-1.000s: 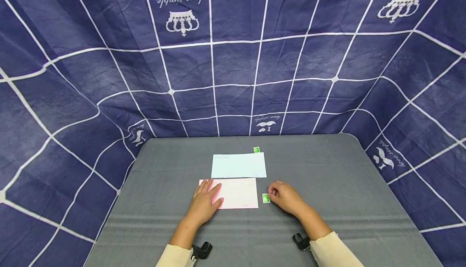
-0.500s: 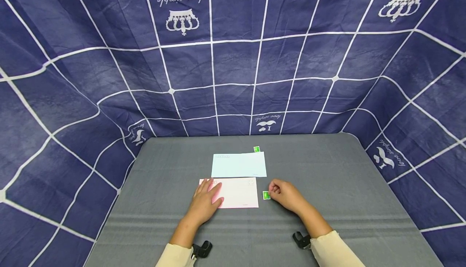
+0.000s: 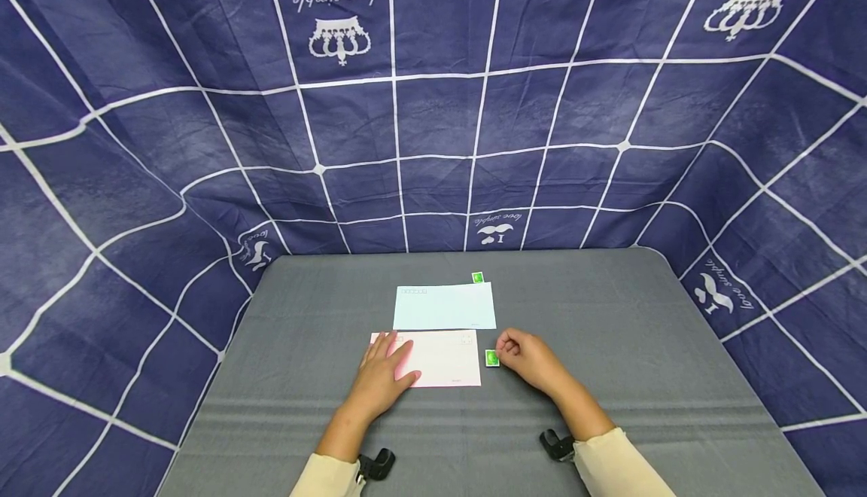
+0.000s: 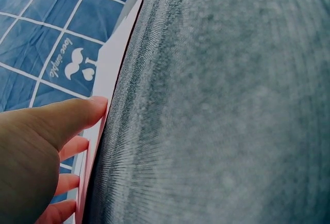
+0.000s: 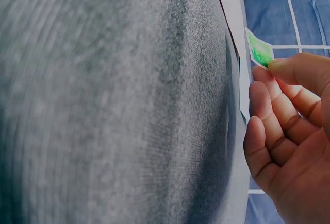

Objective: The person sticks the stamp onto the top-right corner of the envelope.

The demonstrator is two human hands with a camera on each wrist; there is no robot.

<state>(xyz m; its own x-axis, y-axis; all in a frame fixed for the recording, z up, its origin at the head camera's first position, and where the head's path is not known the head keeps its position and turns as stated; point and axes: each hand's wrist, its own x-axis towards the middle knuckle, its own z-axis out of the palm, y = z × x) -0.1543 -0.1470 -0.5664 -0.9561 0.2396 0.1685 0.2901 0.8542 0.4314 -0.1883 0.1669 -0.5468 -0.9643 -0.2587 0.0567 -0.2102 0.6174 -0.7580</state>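
My left hand (image 3: 383,376) rests with spread fingers on the left part of a pink envelope (image 3: 443,361), which lies flat on the grey cloth. In the left wrist view the thumb (image 4: 95,108) touches the envelope's near edge. Just right of that envelope, my right hand (image 3: 528,360) pinches a green stamp with a white border (image 3: 491,358) by its edge. The right wrist view shows the stamp (image 5: 260,50) between thumb and index finger, held up off the cloth, the other fingers curled below.
A pale blue envelope (image 3: 444,307) lies just beyond the pink one. Another green stamp (image 3: 478,277) sits at its far right corner. The grey cloth (image 3: 305,316) covers the table, and a blue checked curtain (image 3: 433,120) stands behind and at both sides.
My right hand has moved the stamp slightly away from me and a little left, closer to the pink envelope. The left hand stays on the envelope, its thumb shifted slightly right.
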